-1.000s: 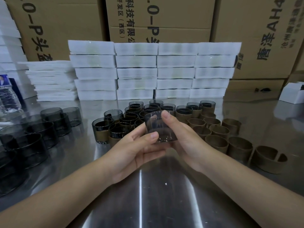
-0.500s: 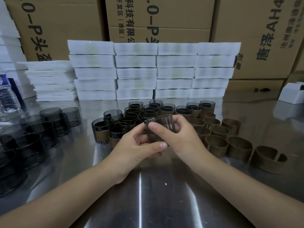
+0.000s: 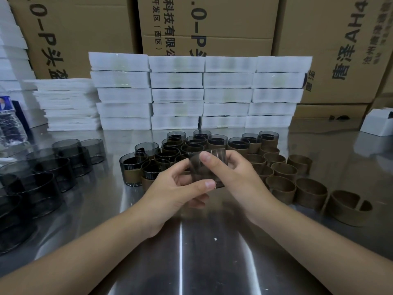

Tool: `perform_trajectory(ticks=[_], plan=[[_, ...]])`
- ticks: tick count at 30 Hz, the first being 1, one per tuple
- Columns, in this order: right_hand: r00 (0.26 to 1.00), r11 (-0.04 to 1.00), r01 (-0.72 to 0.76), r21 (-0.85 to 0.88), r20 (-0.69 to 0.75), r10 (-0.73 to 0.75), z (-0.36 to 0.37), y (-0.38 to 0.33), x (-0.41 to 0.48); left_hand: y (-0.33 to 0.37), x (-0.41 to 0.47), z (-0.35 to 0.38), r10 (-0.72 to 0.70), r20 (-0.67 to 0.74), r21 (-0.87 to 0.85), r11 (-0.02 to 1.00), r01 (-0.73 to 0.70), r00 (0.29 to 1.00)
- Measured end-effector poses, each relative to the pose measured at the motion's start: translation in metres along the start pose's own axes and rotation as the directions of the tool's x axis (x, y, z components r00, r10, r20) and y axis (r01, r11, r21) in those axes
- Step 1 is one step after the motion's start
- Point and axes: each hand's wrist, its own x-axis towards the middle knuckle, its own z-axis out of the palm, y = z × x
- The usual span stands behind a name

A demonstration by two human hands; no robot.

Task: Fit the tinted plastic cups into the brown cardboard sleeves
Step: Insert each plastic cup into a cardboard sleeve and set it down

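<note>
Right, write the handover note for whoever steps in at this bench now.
Left hand and right hand: both grip one tinted cup, held above the steel table; no sleeve on it yet.
Done: sleeved cups clustered behind the hands.
Left: bare cups at far left; empty brown sleeves in rows at right.
Next, probably: seat the held cup in a sleeve.
</note>
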Motion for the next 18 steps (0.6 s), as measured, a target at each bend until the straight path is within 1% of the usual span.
perform_trajectory(ticks=[6, 9, 11, 14, 16, 18], plan=[[0.990, 0.992, -0.124, 0.014, 0.062, 0.123, -0.0021, -0.0030, 0.0027, 0.0030, -0.0015, -0.0019, -0.051, 0.095, -0.109, 0.992, 0.062, 0.994], [0.979, 0.990, -0.140, 0.034, 0.151, 0.134, -0.0041, -0.0051, 0.0045, 0.0045, -0.0019, -0.0035, -0.055, 0.170, -0.149, 0.985, 0.081, 0.984], [0.966, 0.985, -0.151, 0.078, 0.223, 0.131, -0.0063, -0.0043, 0.0052, 0.0058, -0.0024, -0.0046, -0.054, 0.220, -0.181, 0.979, 0.095, 0.974], [0.938, 0.971, -0.202, 0.123, 0.309, 0.156, -0.0085, -0.0027, 0.0048, 0.0072, -0.0029, -0.0063, -0.054, 0.293, -0.229, 0.965, 0.125, 0.955], [0.928, 0.963, -0.230, 0.141, 0.330, 0.173, -0.0081, -0.0033, 0.0046, 0.0077, -0.0037, -0.0066, -0.055, 0.322, -0.253, 0.957, 0.142, 0.945], [0.928, 0.956, -0.243, 0.165, 0.326, 0.179, -0.0073, -0.0033, 0.0047, 0.0080, -0.0041, -0.0064, -0.056, 0.320, -0.254, 0.957, 0.142, 0.946]])
